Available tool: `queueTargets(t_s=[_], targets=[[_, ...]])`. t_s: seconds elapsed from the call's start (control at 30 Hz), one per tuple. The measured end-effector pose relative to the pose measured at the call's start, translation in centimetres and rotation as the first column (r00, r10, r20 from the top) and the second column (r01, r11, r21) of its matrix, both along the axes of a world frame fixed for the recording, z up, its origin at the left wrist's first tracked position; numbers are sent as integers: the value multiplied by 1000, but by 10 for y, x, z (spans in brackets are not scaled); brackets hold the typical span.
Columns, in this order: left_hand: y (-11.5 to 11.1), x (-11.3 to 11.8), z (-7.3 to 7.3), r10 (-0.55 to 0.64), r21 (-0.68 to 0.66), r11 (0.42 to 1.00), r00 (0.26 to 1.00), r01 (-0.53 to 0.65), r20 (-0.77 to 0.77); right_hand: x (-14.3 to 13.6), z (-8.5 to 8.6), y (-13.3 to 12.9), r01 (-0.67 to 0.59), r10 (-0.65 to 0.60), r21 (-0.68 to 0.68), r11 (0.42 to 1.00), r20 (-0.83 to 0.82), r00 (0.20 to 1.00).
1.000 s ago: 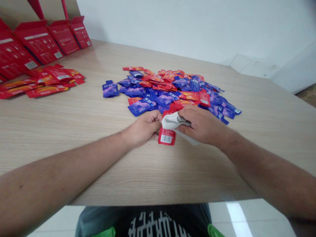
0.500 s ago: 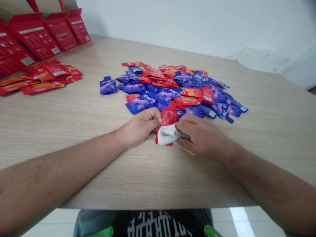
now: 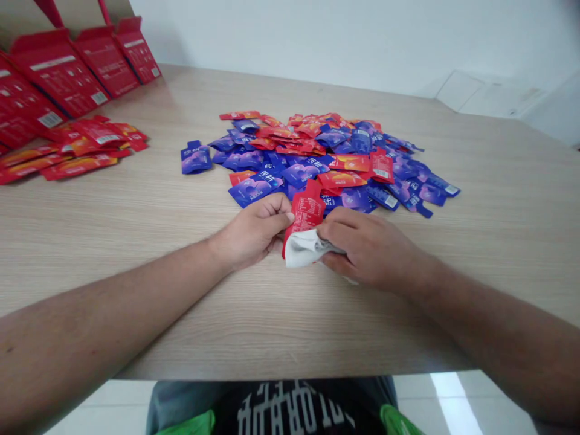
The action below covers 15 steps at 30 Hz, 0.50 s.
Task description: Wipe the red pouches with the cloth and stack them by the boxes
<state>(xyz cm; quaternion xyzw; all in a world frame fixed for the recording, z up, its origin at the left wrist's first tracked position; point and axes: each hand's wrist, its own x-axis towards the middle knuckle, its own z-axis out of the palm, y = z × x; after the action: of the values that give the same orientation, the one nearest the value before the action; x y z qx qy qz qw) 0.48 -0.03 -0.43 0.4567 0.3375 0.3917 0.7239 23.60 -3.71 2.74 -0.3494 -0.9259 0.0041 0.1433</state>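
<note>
At the near edge of the red-and-purple pouch heap (image 3: 303, 172), left grip (image 3: 254, 232) pinches a flat red pouch (image 3: 308, 208); right grip (image 3: 367, 248) clutches bunched white cloth (image 3: 301, 249) over it; looks mid-wipe imo, loads left heaped

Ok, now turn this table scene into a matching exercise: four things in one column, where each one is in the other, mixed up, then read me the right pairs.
Things:
1. White cloth
2. Red packet nearest the person
3. Red boxes
4. Small heap of red packets

Places:
A. Standing in a row at the back left of the table
B. Lying just in front of the boxes
C. Bunched in the right hand
D. Held along its edge by the left hand

Right pairs:
1-C, 2-D, 3-A, 4-B
</note>
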Motion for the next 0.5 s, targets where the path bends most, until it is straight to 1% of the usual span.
queueTargets(t_s=[0.13,0.17,0.3,0.33,0.43,0.5], targets=[[0,0,0,16,-3,1000,1000,-16,19,5,-1,6,130,-128,44,990,-49,991],[0,0,0,25,-2,1000,999,-25,22,5,0,6,130,-128,41,991,-49,991],[0,0,0,13,2,1000,1000,-13,16,1,2,0,-4,4,-1,1000,20,1000],[0,0,0,1,1,1000,1000,-1,14,1,2,-1,-1,1,5,1000,27,1000],[0,-1,-1,-11,-4,1000,1000,11,8,2,3,0,121,-121,42,992,-12,993],[-1,-1,-1,11,0,1000,1000,-11,8,1,3,0,156,-155,37,987,-25,988]])
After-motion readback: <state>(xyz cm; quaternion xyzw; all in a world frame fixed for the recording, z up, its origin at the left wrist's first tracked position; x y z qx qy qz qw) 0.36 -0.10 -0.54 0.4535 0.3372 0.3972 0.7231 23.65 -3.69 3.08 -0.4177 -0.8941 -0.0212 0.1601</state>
